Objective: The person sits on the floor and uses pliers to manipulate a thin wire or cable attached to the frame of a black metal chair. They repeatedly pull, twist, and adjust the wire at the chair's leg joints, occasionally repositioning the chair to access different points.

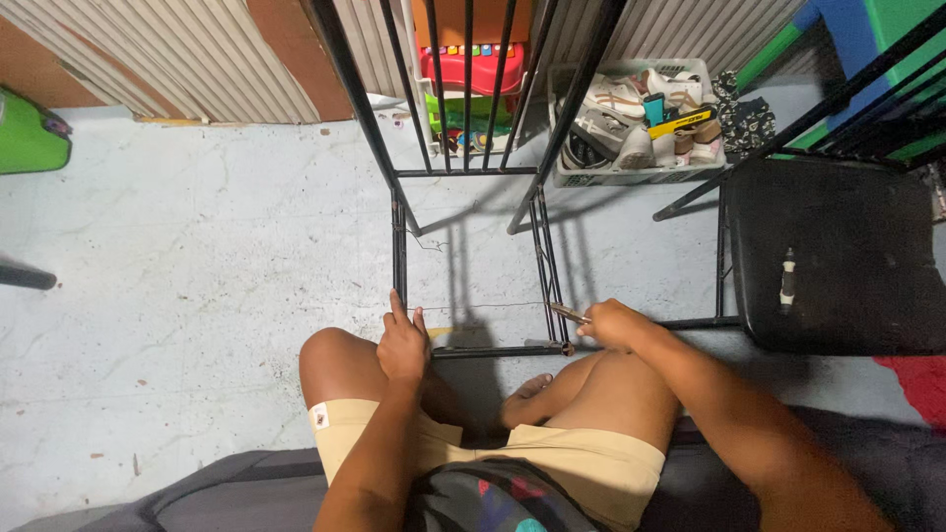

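Observation:
I sit on the floor with a black metal chair frame (399,246) lying in front of my knees. My left hand (403,345) rests against the frame's lower left corner, its fingers on the upright bar. My right hand (616,323) holds a thin brown tool (570,313) whose tip points at the frame's right leg (545,266). A thin strand (483,306) runs across the frame between the two legs. The frame's lower crossbar (493,351) lies just above my legs.
A black padded seat (838,256) with a small pale tool (787,279) on it sits to the right. A grey basket of shoes (636,123) and a red and green toy (468,84) stand behind the frame. A green object (28,133) lies far left.

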